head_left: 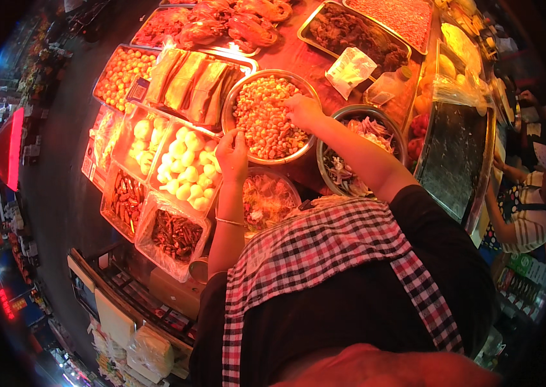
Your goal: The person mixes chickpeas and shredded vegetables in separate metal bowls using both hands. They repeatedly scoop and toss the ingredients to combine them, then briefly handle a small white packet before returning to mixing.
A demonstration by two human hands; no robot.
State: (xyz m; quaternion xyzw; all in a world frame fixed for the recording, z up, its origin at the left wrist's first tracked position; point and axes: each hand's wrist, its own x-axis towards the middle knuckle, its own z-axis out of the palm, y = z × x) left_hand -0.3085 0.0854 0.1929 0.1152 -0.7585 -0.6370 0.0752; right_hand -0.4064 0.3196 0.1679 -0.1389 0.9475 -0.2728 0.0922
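A round metal bowl (312, 87) holds a heap of peanut-like pieces (265, 113). My left hand (233, 155) is at the bowl's near left rim, its fingertips pinched over the edge. My right hand (303, 112) reaches into the bowl from the right, with its fingertips at the heap; whether they hold any pieces is hidden. Under my right forearm stands a second metal bowl (401, 140) with sliced onion-like food. Close to my body, a bowl of shredded food (265, 198) is partly covered by my checked apron (321, 232).
Left of the bowl are a tray of flat brown slabs (188, 82), pale round pieces (188, 167) and bins of dark food (176, 234). Roasted poultry (234, 22) lies beyond. A plastic bottle (389, 87) and a dark metal tray (454, 155) are rightward, near another person (520, 217).
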